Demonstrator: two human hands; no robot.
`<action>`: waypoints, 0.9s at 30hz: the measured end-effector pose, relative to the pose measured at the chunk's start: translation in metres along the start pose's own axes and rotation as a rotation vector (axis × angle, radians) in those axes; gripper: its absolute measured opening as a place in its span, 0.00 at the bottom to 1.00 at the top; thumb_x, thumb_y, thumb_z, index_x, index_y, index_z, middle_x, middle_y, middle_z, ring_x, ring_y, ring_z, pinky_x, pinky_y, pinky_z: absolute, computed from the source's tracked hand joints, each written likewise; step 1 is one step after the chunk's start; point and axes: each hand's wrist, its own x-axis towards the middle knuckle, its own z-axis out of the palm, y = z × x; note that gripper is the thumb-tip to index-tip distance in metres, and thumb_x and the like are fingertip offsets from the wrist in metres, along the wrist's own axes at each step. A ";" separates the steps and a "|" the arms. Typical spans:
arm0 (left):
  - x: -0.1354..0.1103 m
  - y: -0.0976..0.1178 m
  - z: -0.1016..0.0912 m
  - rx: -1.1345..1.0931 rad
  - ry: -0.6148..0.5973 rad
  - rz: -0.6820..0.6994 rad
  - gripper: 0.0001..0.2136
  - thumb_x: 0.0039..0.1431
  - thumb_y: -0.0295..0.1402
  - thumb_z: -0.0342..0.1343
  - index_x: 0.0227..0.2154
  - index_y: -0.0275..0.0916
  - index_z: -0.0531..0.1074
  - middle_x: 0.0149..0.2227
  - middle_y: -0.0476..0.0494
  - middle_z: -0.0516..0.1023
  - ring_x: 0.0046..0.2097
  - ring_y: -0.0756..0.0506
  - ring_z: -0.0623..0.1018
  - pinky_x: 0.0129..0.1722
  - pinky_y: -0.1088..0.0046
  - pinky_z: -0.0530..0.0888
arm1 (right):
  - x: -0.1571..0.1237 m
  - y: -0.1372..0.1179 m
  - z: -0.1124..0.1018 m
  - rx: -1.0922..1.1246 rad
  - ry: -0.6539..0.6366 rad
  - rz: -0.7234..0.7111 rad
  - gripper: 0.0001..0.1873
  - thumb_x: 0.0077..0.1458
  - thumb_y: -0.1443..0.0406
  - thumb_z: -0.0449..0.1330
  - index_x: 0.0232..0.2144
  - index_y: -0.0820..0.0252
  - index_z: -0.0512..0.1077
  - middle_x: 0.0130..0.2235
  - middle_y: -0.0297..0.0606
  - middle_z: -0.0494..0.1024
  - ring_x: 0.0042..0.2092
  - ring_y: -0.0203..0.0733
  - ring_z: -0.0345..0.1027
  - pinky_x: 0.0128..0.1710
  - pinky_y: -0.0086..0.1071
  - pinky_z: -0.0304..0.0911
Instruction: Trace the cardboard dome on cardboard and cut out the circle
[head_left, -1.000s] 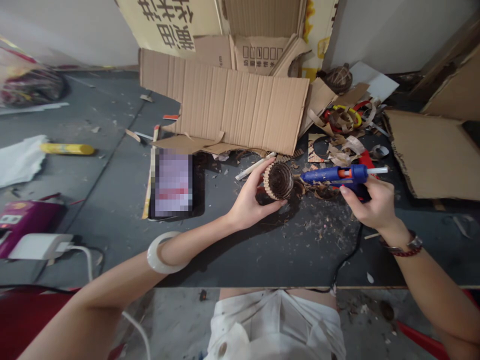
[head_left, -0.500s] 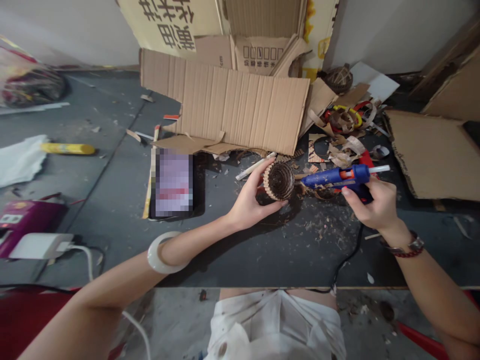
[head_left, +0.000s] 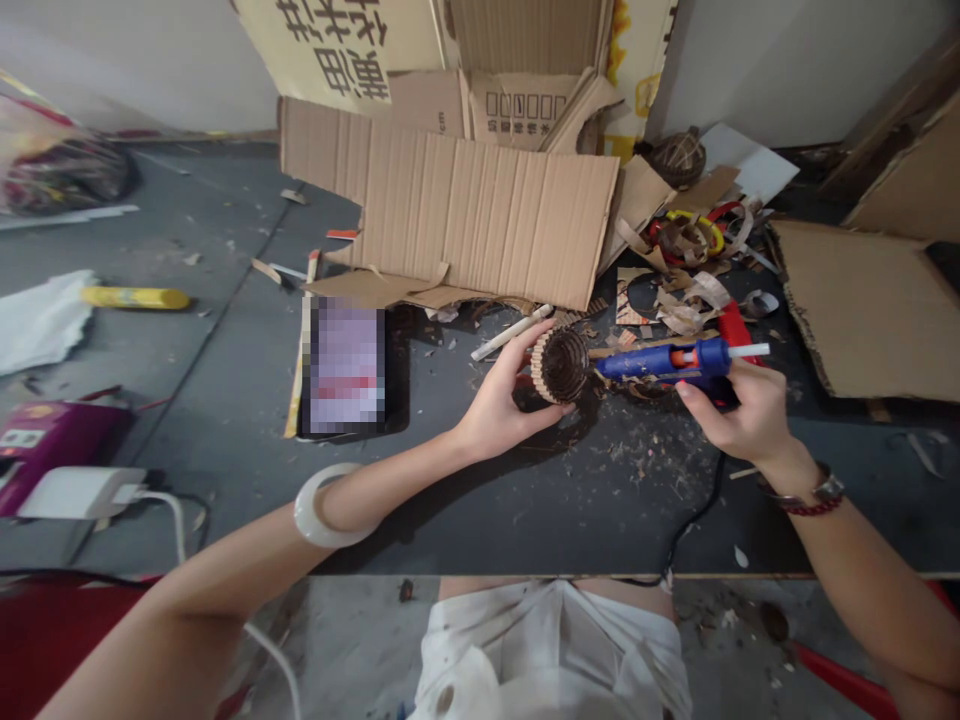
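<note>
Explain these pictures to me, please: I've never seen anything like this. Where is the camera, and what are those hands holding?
There is no machine here, only a person's two bare hands, seen from a camera worn on their head, looking down. The left hand holds a round coiled corrugated-cardboard cup, dark inside. The right hand grips a blue hot glue gun, its nozzle pointing at the cup. Beneath them is a dark work table strewn with cardboard scraps, and a large flat brown cardboard sheet lies beyond.
</note>
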 end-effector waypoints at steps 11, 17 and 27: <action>-0.001 -0.002 0.000 0.033 -0.004 0.016 0.39 0.50 0.32 0.66 0.63 0.47 0.53 0.66 0.38 0.56 0.64 0.35 0.63 0.59 0.54 0.70 | -0.003 0.001 0.004 -0.017 -0.019 -0.034 0.06 0.56 0.61 0.61 0.33 0.59 0.73 0.23 0.35 0.74 0.22 0.38 0.67 0.23 0.32 0.63; 0.000 -0.002 0.000 0.048 -0.006 0.035 0.39 0.50 0.32 0.66 0.63 0.47 0.53 0.66 0.38 0.57 0.66 0.35 0.60 0.62 0.52 0.65 | -0.003 0.001 0.005 -0.025 0.007 -0.058 0.07 0.56 0.61 0.61 0.36 0.59 0.74 0.24 0.36 0.76 0.23 0.40 0.69 0.24 0.32 0.65; -0.001 -0.003 0.000 0.027 -0.023 0.031 0.39 0.50 0.33 0.66 0.63 0.47 0.53 0.66 0.37 0.57 0.65 0.34 0.63 0.60 0.51 0.68 | -0.004 0.000 0.006 -0.017 -0.024 -0.018 0.12 0.56 0.59 0.60 0.40 0.57 0.75 0.31 0.41 0.81 0.29 0.45 0.75 0.30 0.35 0.71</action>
